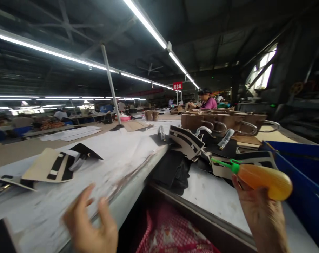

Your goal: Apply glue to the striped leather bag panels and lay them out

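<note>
My right hand (263, 211) is wrapped round a squeeze bottle (264, 179) of amber liquid, with a green cap and a thin green nozzle pointing left. Past the nozzle lies a pile of black and cream bag panels (187, 140), some with handles in clear plastic wrap. My left hand (91, 221), slightly blurred, hovers over the near edge of the paper-covered table with fingers apart and nothing in them. Beyond it rest a cream panel with black strips (50, 167) and a black piece (87, 151) with a small metal fitting.
Brown bags with wrapped handles (222, 123) stand in rows behind the pile. A blue bin (301, 175) borders the right side. White paper (130, 147) covers the left table, and a pole (110, 84) rises behind it. A co-worker in pink (210, 102) is farther back.
</note>
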`<state>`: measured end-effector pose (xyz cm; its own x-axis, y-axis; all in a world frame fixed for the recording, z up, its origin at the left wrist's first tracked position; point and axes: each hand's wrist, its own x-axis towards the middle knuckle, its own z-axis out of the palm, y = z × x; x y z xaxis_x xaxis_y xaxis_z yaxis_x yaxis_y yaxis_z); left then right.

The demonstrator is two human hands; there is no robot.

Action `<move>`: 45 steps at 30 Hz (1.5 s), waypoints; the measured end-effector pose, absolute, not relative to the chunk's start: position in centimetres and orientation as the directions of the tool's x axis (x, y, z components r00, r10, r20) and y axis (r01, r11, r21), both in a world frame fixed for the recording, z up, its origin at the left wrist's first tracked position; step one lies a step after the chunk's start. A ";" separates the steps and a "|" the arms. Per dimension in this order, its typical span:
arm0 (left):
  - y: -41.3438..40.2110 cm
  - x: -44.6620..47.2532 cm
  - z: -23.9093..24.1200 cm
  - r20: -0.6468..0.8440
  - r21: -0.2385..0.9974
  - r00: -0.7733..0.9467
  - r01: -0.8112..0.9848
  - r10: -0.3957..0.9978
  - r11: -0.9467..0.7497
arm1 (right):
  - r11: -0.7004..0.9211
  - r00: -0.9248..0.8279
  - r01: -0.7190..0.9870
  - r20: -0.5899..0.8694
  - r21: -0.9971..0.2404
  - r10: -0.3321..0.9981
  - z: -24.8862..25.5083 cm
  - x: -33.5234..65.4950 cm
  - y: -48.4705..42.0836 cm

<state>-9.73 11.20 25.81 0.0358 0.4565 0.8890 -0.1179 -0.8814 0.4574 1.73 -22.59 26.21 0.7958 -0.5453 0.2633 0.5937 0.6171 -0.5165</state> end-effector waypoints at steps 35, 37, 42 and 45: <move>-1.5 21.7 28.1 0.568 0.769 0.806 -0.448 0.166 -0.455 | 0.674 0.834 0.547 0.254 -0.497 -0.490 22.4 7.6 -28.5; 0.2 19.6 27.9 0.577 0.775 0.781 -0.433 0.237 -0.461 | 0.680 0.834 0.550 0.283 -0.484 -0.473 24.1 8.8 -28.0; 1.9 15.1 25.7 0.490 0.834 0.750 -0.256 0.444 -0.488 | 0.723 0.854 0.512 0.361 -0.464 -0.374 28.4 12.7 -26.0; 1.8 13.7 23.3 0.430 0.876 0.763 -0.222 0.483 -0.428 | 0.739 0.871 0.469 0.394 -0.484 -0.295 29.9 15.2 -24.3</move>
